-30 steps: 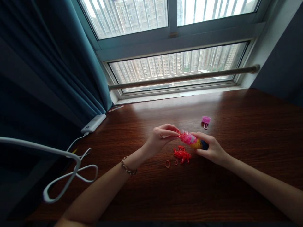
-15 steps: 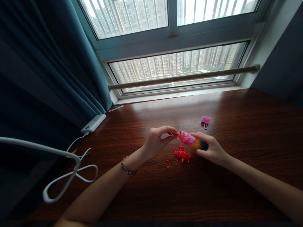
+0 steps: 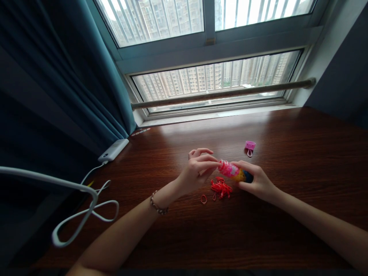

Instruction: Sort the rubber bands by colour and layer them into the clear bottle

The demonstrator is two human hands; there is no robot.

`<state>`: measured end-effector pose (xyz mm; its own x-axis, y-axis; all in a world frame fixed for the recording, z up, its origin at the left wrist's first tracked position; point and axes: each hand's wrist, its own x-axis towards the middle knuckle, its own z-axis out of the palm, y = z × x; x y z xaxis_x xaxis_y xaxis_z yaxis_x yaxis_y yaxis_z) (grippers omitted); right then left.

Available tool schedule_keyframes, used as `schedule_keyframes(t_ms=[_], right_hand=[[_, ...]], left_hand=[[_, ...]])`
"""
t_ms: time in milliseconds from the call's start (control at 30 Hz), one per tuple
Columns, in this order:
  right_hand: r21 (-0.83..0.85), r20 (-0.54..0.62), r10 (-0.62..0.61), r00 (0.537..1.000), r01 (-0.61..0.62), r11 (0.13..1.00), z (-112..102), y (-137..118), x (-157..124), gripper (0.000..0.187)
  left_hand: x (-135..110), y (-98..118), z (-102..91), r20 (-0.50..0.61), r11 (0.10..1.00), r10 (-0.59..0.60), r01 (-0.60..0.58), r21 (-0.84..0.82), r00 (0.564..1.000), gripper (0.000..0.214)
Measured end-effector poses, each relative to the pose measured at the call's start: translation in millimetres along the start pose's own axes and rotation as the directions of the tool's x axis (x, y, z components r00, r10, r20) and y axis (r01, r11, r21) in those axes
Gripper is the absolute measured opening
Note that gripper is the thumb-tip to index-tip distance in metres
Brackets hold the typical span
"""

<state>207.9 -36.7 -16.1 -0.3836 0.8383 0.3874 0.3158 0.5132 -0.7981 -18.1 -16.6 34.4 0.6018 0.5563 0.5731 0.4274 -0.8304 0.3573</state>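
Note:
My right hand (image 3: 255,180) is wrapped round a small clear bottle (image 3: 234,171) lying on its side, filled with pink, yellow and dark blue rubber bands. My left hand (image 3: 198,168) pinches at the bottle's open mouth with thumb and forefinger, the other fingers raised; what the pinch holds is too small to make out. A heap of red rubber bands (image 3: 220,188) lies on the wooden table (image 3: 184,230) just below the bottle. One loose red band (image 3: 203,199) lies to its left.
A pink bottle cap (image 3: 250,146) with a loop sits behind the hands. A white power bank (image 3: 113,150) rests at the table's left edge with a white cable (image 3: 86,214) looping off it. A teal curtain (image 3: 71,76) hangs left, below the window.
My left hand has shifted right, right up to the bottle's mouth, and its upper fingers have lifted and spread. The right hand and the bottle stay put.

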Motion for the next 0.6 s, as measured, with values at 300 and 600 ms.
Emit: schedule_keyframes(t_ms=[300, 600], right_hand=[[0.035, 0.015, -0.01, 1.0, 0.009, 0.999, 3, -3, 0, 0.045], [0.049, 0.028, -0.001, 1.0, 0.0, 0.999, 8, -11, -4, 0.05]], left_hand=[[-3, 7, 0.3, 0.165, 1.0, -0.01, 0.013, -0.018, 0.986, 0.023], [-4, 14, 6.5, 0.104, 0.988, -0.078, 0.091, -0.121, 0.992, 0.011]])
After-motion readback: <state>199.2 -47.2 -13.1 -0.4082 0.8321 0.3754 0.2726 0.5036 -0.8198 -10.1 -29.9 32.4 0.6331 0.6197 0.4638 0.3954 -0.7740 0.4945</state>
